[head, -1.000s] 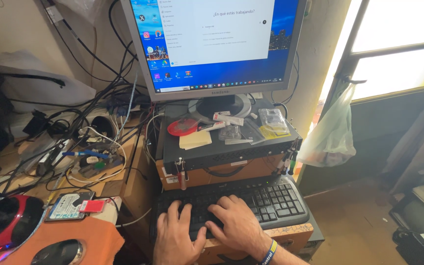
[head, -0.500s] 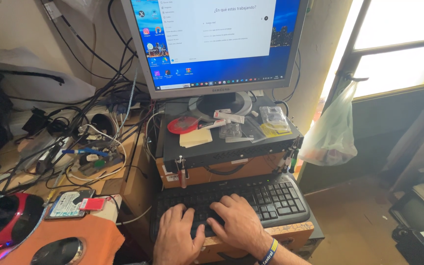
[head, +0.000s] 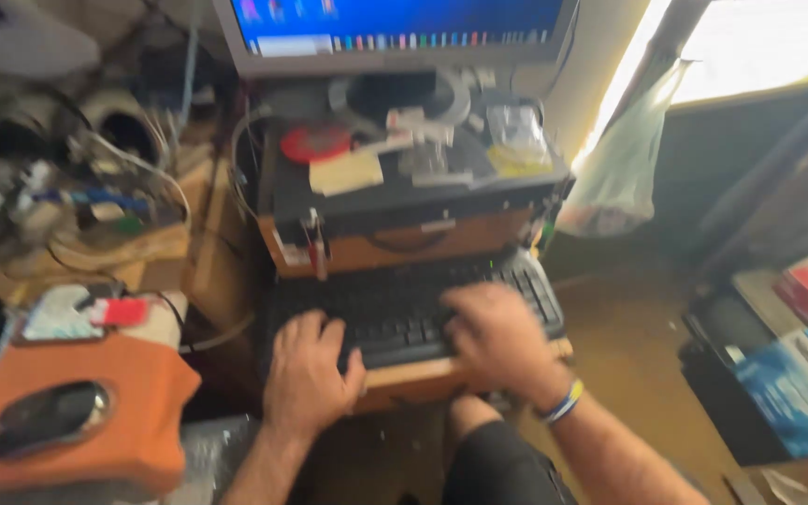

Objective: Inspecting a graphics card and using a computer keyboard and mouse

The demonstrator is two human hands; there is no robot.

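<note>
A black keyboard [head: 395,304] lies on a wooden ledge in front of a brown and black case [head: 404,238]. My left hand [head: 309,372] rests on the keyboard's left part, fingers spread on the keys. My right hand [head: 496,337] lies over its right part, with a blue and yellow band on the wrist. Neither hand holds anything. The frame is blurred. Above the case stands a monitor [head: 395,33] with a blue screen, only its lower edge in view.
An orange pad [head: 133,411] with a dark mouse [head: 44,419] sits at the left. Tangled cables and small parts [head: 95,187] crowd the back left. A plastic bag [head: 624,159] hangs at the right by a bright window. Boxes [head: 797,374] stand at the lower right.
The view has tilted down and turned blurry, so the monitor sits higher in frame. My right hand has shifted right along the keyboard; my left hand stays on the left keys.
</note>
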